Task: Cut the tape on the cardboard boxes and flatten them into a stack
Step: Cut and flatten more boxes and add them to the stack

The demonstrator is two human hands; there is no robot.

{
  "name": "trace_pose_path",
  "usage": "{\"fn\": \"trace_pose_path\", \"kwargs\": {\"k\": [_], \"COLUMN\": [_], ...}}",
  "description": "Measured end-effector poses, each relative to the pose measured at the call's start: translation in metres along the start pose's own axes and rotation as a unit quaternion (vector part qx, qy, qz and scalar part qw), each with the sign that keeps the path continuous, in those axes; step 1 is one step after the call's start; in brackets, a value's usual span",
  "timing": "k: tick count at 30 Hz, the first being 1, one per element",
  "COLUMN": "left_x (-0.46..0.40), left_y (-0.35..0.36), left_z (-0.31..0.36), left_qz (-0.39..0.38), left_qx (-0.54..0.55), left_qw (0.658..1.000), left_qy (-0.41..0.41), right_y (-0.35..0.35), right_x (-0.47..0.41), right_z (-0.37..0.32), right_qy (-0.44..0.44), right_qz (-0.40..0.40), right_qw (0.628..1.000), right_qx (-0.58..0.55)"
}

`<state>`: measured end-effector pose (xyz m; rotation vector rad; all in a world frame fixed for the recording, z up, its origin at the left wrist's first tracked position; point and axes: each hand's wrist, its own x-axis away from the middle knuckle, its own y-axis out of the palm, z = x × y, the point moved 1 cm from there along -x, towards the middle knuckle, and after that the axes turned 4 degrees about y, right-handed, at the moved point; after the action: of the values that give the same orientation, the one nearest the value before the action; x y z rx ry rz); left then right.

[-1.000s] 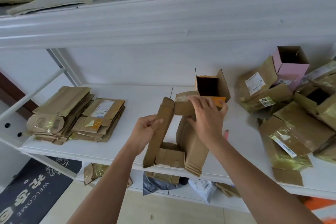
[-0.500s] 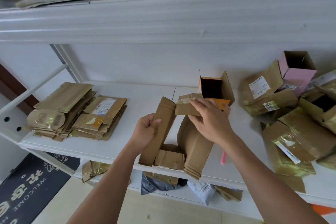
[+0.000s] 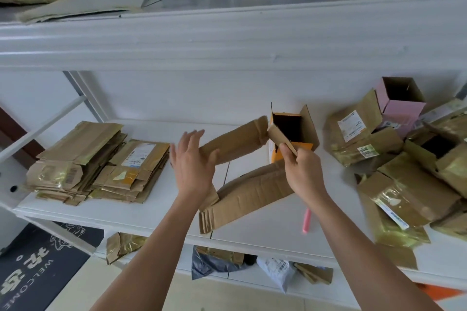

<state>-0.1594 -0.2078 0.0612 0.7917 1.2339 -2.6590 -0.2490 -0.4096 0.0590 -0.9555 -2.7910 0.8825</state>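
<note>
A brown cardboard box, cut open and half collapsed, hangs over the middle of the white shelf. My right hand pinches one of its end flaps at the top right. My left hand is spread flat with straight fingers against the box's upper panel on the left. Two stacks of flattened boxes lie on the shelf's left side. A heap of taped, unflattened boxes fills the right side. A pink cutter lies on the shelf below my right wrist.
An open orange box stands just behind the held box. An open pink box sits on the heap. The upper shelf carries grey pots and a black device. Bags and cardboard scraps lie on the lower shelf, and a dark welcome mat covers the floor at left.
The box has swung from upright to lying slanted, its lower part opening toward the left. My left hand let go of the side panel and opened flat. My right hand shifted right, holding the flap.
</note>
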Motion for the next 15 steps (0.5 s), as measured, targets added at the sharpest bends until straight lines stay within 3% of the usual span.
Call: {"fn": "trace_pose_path", "kwargs": {"k": [3, 9, 15], "left_x": [0.007, 0.031, 0.042], "left_y": [0.0, -0.001, -0.002], "left_z": [-0.019, -0.046, -0.063], "left_qz": [0.009, -0.067, -0.112], "left_qx": [-0.073, 0.003, 0.082], "left_qw": [0.995, 0.968, 0.959], "left_qy": [-0.062, -0.243, -0.245], "right_y": [0.004, 0.023, 0.041], "right_x": [0.002, 0.005, 0.009], "right_z": [0.002, 0.012, 0.018], "right_qy": [0.029, 0.055, 0.041], "right_qz": [0.007, 0.021, -0.023], "right_qw": [0.999, 0.996, 0.994], "right_qx": [-0.038, -0.073, -0.099]}}
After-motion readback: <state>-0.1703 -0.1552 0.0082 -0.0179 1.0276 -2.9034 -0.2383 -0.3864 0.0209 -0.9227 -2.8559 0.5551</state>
